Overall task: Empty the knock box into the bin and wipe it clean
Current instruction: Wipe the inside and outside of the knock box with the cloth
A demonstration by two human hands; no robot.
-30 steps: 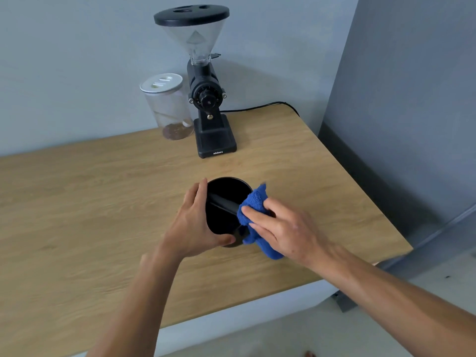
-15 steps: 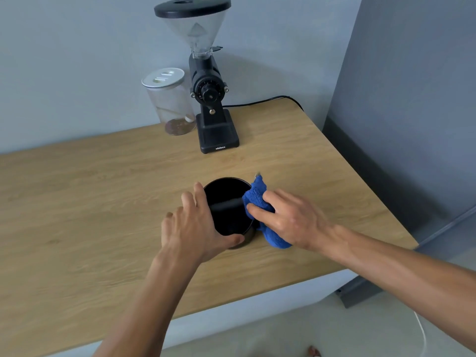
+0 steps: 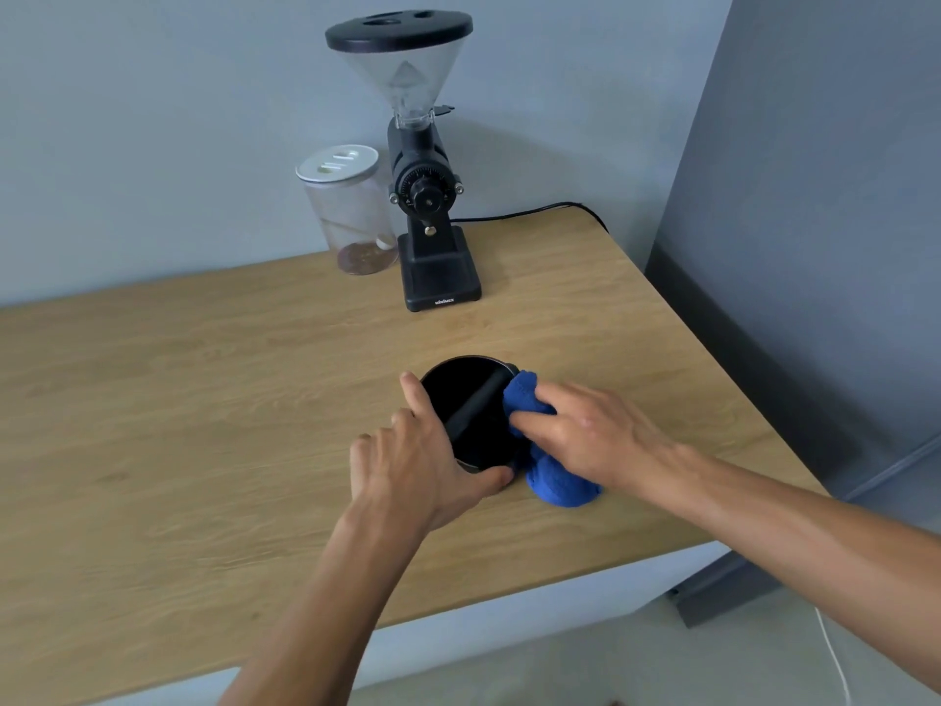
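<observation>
A round black knock box (image 3: 461, 394) with a bar across its mouth stands upright on the wooden table (image 3: 178, 400). My left hand (image 3: 417, 461) wraps around its left and near side, gripping it. My right hand (image 3: 585, 435) presses a blue cloth (image 3: 557, 484) against the box's right rim. Part of the cloth hangs down outside the box onto the table. The inside of the box looks dark and I cannot make out any contents.
A black coffee grinder (image 3: 430, 196) with a clear hopper stands at the back of the table, its cable (image 3: 529, 212) trailing right. A clear jar (image 3: 351, 211) with a white lid sits beside it. The table's right edge meets a grey wall (image 3: 814, 247).
My right hand has slid the cloth along the right rim of the knock box, toward its far side. My left hand has kept its grip on the box.
</observation>
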